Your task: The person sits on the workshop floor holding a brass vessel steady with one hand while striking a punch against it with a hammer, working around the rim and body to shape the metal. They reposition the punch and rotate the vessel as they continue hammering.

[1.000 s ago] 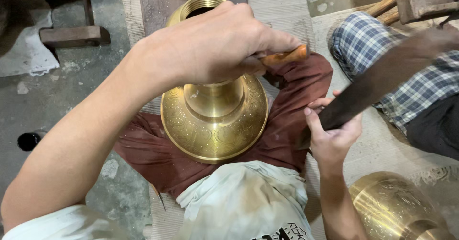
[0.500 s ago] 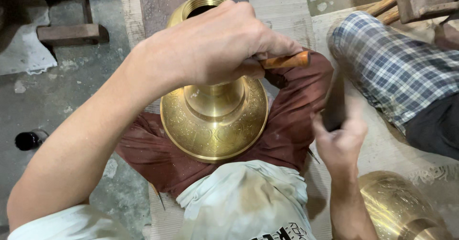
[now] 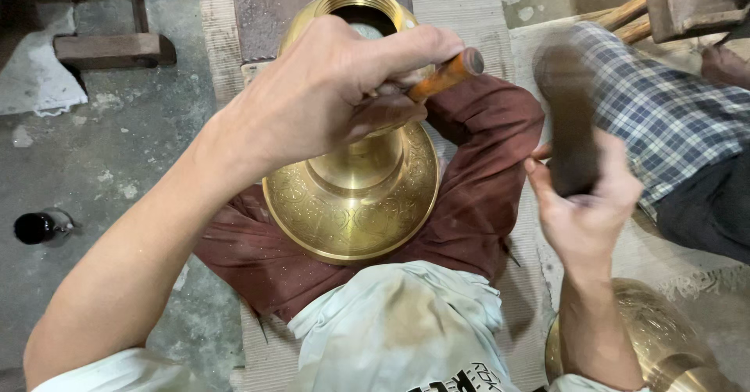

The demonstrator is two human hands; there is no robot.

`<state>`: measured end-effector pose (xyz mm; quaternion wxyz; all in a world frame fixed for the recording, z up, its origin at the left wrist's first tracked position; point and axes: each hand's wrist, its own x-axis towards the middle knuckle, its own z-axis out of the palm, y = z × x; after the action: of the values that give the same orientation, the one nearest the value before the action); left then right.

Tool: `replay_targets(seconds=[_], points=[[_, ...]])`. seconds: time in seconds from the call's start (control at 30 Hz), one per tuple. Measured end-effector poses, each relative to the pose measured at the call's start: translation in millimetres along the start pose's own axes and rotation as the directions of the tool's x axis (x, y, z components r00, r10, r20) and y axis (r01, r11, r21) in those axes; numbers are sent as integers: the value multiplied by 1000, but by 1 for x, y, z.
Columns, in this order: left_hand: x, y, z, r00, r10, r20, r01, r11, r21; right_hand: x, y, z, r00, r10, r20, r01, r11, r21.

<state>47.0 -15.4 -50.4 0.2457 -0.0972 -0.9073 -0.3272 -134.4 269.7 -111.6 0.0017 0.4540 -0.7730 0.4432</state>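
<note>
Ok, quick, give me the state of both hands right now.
Left hand: closed on an orange-handled tool, resting on the brass vase.
Right hand: closed on a dark mallet, which is blurred.

Motion blurs the dark mallet (image 3: pixel 569 119) in the right hand (image 3: pixel 587 212).

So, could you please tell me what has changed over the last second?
The right hand has swung its dark mallet from tilted out to the right to upright, now blurred. The left hand keeps the orange-handled tool against the brass vessel, which has stayed put.
</note>
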Motion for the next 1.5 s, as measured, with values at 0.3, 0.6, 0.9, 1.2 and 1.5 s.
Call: replay_targets(seconds=[0.3, 0.6, 0.9, 1.2, 1.5], points=[[12, 0, 3, 995, 94, 22, -94, 995, 13, 12, -18, -21, 990, -130, -58, 125, 989, -83], [31, 0, -1, 969, 214, 126, -214, 977, -11, -24, -5, 5, 987, 120, -105, -122, 992, -13], [47, 11, -3, 955, 152, 255, -170, 984, 52, -50, 6, 25, 929, 307, -205, -169, 848, 503], [58, 22, -1, 889, -68, 452, 0, 989, 148, -74, 27, 40, 977, 127, -173, -151, 980, -128], [60, 22, -6, 894, 30, 448, -59, 997, 52, -76, 24, 35, 956, 87, -282, -85, 996, 19]])
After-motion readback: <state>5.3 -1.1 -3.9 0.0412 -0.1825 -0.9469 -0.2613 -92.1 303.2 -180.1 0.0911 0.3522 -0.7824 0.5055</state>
